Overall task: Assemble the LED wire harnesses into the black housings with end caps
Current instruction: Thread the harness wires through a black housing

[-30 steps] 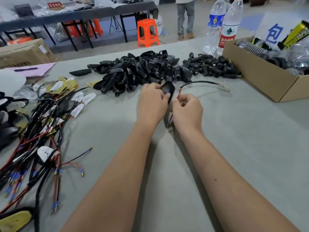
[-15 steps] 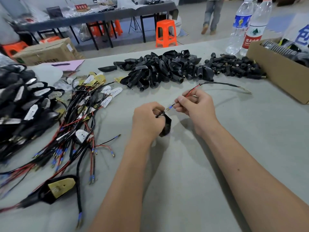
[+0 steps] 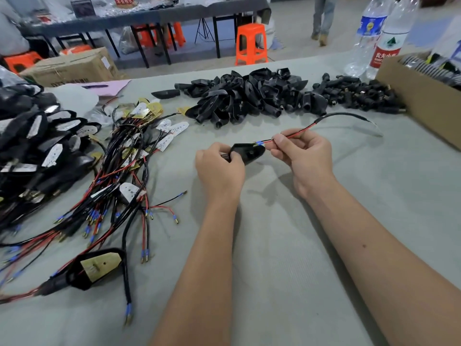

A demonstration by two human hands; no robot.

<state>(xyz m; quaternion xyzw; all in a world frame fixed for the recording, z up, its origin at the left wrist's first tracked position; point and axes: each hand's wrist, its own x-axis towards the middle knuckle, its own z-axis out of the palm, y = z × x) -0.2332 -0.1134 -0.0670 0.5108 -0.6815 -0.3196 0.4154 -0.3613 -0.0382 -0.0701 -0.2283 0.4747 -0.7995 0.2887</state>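
Note:
My left hand (image 3: 219,168) grips a black housing (image 3: 248,153) just above the grey table, its wide end pointing right. Between thumb and fingers my right hand (image 3: 304,156) pinches a red-and-black wire harness (image 3: 331,119) near its blue-sleeved terminals, whose tips sit at the housing's open end. The rest of that harness arcs away to the right, ending in a small white board near the cardboard box. A pile of empty black housings (image 3: 247,96) lies behind my hands, and a pile of small black end caps (image 3: 361,92) lies to its right.
Loose harnesses (image 3: 124,176) with white LED boards spread at the left, beside a heap of assembled units (image 3: 32,146). One assembled unit (image 3: 94,268) lies front left. A cardboard box (image 3: 421,101) stands at the right, with two water bottles (image 3: 374,36) behind it. A person walks beyond the table.
My left hand has turned the housing from hanging down to lying sideways, open end to the right. My right hand has brought the wire's blue terminals up to that opening.

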